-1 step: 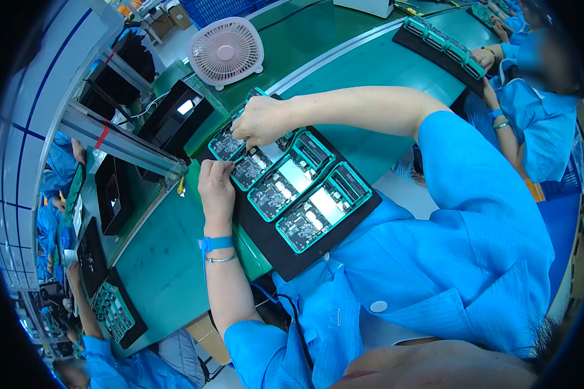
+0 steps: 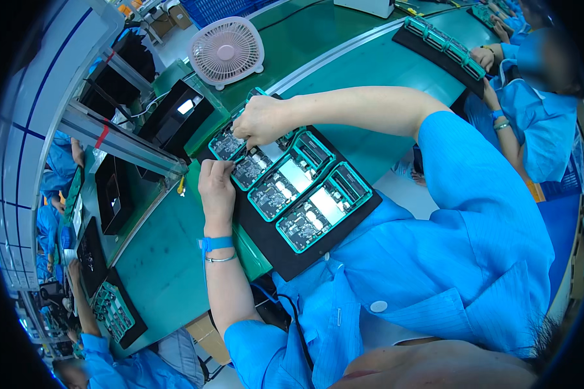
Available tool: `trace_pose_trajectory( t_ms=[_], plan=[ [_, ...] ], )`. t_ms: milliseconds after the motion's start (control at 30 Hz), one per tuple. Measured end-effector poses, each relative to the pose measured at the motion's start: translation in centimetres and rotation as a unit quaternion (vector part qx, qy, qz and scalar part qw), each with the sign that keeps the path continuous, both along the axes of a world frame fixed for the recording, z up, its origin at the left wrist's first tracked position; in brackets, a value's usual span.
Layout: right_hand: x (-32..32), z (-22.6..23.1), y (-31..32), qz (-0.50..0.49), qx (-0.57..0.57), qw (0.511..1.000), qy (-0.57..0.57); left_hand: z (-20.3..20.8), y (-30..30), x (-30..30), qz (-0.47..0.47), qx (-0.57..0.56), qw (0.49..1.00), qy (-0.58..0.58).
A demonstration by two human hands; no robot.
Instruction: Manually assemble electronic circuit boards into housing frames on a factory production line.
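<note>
Several teal-framed circuit boards (image 2: 280,190) lie in a slanting row on a black mat (image 2: 285,259) in front of me. Each has dark electronics, white pieces and a pale metallic plate. My left hand (image 2: 215,191) is closed at the left edge of the row, its fingertips bent against the rim of one of the farther boards. Over the far boards, my right hand (image 2: 265,121) is closed with its fingers pointing down and left, covering part of them. Whatever is between the fingertips of either hand is hidden or too small to name. A blue wrist strap (image 2: 217,244) circles my left wrist.
A pink fan (image 2: 226,52) stands beyond the boards. Dark boxes (image 2: 178,117) and a metal post (image 2: 123,146) are at the left. Co-workers sit on both sides; one person's hand (image 2: 483,58) touches another teal-framed row (image 2: 441,42) at the far right.
</note>
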State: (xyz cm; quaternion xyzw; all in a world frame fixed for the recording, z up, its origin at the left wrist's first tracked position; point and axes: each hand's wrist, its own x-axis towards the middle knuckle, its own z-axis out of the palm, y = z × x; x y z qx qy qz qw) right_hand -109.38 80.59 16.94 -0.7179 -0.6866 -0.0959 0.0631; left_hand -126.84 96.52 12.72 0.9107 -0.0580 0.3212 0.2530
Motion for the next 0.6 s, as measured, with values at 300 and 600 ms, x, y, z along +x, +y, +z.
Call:
trace_pose_trajectory(
  t_ms=[300, 600],
  plan=[
    [-0.1, 0.0, 0.3, -0.016, -0.005, 1.0, 0.019, -0.5, 0.8, 0.4, -0.003, 0.061, 0.998, -0.005],
    [-0.6, 0.0, 0.1, -0.011, -0.001, 1.0, 0.005, -0.7, 1.2, 0.0, -0.041, 0.046, 0.998, 0.01]
  ],
)
